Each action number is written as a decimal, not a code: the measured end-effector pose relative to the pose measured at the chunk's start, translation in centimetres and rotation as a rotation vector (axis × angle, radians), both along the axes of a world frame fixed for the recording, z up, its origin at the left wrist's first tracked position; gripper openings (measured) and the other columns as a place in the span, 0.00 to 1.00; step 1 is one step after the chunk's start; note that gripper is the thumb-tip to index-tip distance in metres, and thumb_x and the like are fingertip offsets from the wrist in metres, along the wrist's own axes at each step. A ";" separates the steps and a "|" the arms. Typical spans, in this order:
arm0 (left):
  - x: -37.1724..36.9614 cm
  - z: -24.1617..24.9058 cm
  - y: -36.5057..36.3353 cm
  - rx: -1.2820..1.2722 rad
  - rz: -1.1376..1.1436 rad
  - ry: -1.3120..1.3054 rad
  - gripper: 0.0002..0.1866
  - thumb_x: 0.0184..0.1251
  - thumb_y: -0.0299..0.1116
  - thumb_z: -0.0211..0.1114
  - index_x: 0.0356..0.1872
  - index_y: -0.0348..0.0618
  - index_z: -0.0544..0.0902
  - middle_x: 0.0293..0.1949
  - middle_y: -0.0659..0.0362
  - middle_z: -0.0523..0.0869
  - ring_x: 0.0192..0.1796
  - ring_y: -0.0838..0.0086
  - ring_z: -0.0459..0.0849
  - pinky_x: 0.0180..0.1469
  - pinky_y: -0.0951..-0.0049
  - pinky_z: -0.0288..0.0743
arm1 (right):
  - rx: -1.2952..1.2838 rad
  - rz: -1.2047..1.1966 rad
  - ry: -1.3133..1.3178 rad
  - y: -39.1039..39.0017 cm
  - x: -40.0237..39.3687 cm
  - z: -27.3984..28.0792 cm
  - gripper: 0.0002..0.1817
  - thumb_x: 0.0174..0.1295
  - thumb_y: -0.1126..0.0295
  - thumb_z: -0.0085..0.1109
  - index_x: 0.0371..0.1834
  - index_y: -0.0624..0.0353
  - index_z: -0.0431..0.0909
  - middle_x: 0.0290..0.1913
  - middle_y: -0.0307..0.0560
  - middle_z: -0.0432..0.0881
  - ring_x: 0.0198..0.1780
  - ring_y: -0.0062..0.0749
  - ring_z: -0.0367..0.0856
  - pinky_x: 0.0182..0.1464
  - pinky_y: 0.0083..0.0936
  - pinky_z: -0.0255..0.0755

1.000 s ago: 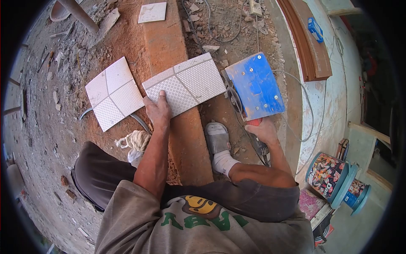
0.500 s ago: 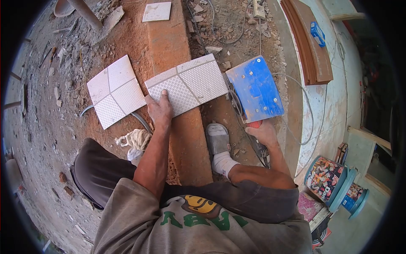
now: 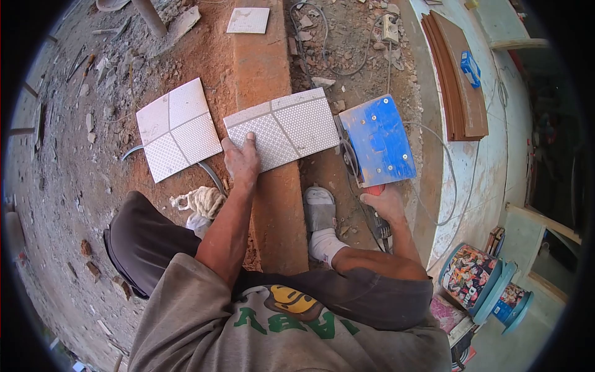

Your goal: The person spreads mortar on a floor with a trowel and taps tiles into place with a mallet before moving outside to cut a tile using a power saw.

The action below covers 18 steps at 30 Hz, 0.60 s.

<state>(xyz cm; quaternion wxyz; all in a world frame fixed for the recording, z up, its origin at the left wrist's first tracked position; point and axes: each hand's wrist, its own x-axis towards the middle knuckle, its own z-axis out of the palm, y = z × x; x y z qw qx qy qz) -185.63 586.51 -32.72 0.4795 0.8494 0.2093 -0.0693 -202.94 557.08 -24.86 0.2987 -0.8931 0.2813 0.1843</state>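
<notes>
My left hand [image 3: 243,158] grips the near left edge of a white patterned tile [image 3: 304,124], thumb on top and fingers hidden beneath. The tile lies across an orange-brown ledge [image 3: 263,68], its right end close to the saw's blade. My right hand [image 3: 385,203] is closed around the red handle of a handheld circular saw [image 3: 378,142]. Its blue, dusty, screwed base plate faces up, and the round blade [image 3: 349,156] shows along the plate's left edge. Left of my left hand, a second patterned tile [image 3: 180,130] lies on the dirt.
A small white tile piece [image 3: 248,20] rests on the far ledge. Grey cable [image 3: 451,204] loops right of the saw, near a white power strip [image 3: 390,28]. Brown boards [image 3: 455,80] carry a blue box [image 3: 470,69]. Rope [image 3: 201,201] lies left; a patterned bucket [image 3: 469,276] stands right.
The view has shifted slightly. The saw has tilted a little, showing more of its blade. Both hands keep their grips on the tile and the saw.
</notes>
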 end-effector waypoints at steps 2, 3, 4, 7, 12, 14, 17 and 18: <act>0.0 -0.1 0.1 0.012 -0.009 -0.003 0.24 0.64 0.46 0.62 0.45 0.32 0.70 0.39 0.37 0.82 0.44 0.43 0.81 0.49 0.52 0.71 | -0.029 0.020 0.031 0.3 0.5 0.7 0.30 0.39 0.57 0.69 0.47 0.59 0.80 0.46 0.62 0.82 0.49 0.56 0.79 0.51 0.41 0.73; 0.0 -0.3 0.0 0.009 -0.011 -0.011 0.24 0.63 0.46 0.62 0.45 0.32 0.69 0.39 0.37 0.82 0.44 0.43 0.81 0.49 0.52 0.71 | -0.030 0.024 0.029 0.4 0.5 0.8 0.30 0.39 0.57 0.69 0.47 0.59 0.80 0.46 0.62 0.82 0.49 0.56 0.79 0.51 0.41 0.73; 0.0 -0.6 0.1 0.007 -0.013 -0.018 0.25 0.63 0.46 0.62 0.45 0.32 0.69 0.39 0.37 0.82 0.44 0.43 0.81 0.49 0.52 0.71 | -0.030 0.000 0.002 0.5 0.4 0.7 0.29 0.39 0.57 0.69 0.47 0.59 0.80 0.45 0.61 0.82 0.49 0.56 0.80 0.51 0.41 0.73; 0.0 -0.7 0.2 0.026 -0.020 0.001 0.25 0.63 0.46 0.63 0.46 0.32 0.69 0.40 0.37 0.82 0.45 0.43 0.81 0.49 0.52 0.71 | -0.015 -0.024 -0.025 1.0 0.7 1.5 0.29 0.38 0.57 0.70 0.46 0.59 0.80 0.45 0.61 0.82 0.48 0.56 0.80 0.51 0.40 0.73; 0.1 -0.8 0.1 0.022 -0.009 0.002 0.24 0.63 0.45 0.63 0.46 0.32 0.70 0.40 0.37 0.82 0.45 0.43 0.81 0.49 0.52 0.71 | 0.006 -0.015 -0.017 0.4 0.1 0.6 0.29 0.38 0.57 0.70 0.45 0.60 0.80 0.44 0.61 0.82 0.48 0.55 0.80 0.51 0.40 0.73; 0.1 -0.9 0.1 0.015 -0.008 -0.003 0.24 0.63 0.45 0.63 0.46 0.32 0.70 0.40 0.37 0.82 0.45 0.43 0.81 0.49 0.52 0.71 | -0.046 0.003 -0.035 0.1 -0.1 0.1 0.29 0.38 0.57 0.71 0.45 0.61 0.80 0.43 0.61 0.82 0.47 0.55 0.80 0.50 0.40 0.73; 0.1 -0.5 0.1 0.027 -0.011 -0.002 0.24 0.63 0.45 0.63 0.46 0.32 0.70 0.40 0.37 0.82 0.46 0.44 0.81 0.50 0.52 0.71 | -0.027 0.003 -0.027 0.4 0.3 0.7 0.29 0.38 0.57 0.71 0.45 0.61 0.80 0.43 0.61 0.82 0.47 0.56 0.80 0.50 0.40 0.73; 0.1 -0.4 0.1 0.034 -0.011 0.011 0.24 0.63 0.45 0.63 0.46 0.32 0.70 0.40 0.37 0.82 0.46 0.44 0.81 0.50 0.52 0.71 | -0.025 0.005 -0.028 0.5 0.3 0.6 0.29 0.38 0.57 0.71 0.45 0.61 0.80 0.43 0.61 0.82 0.47 0.56 0.80 0.50 0.40 0.73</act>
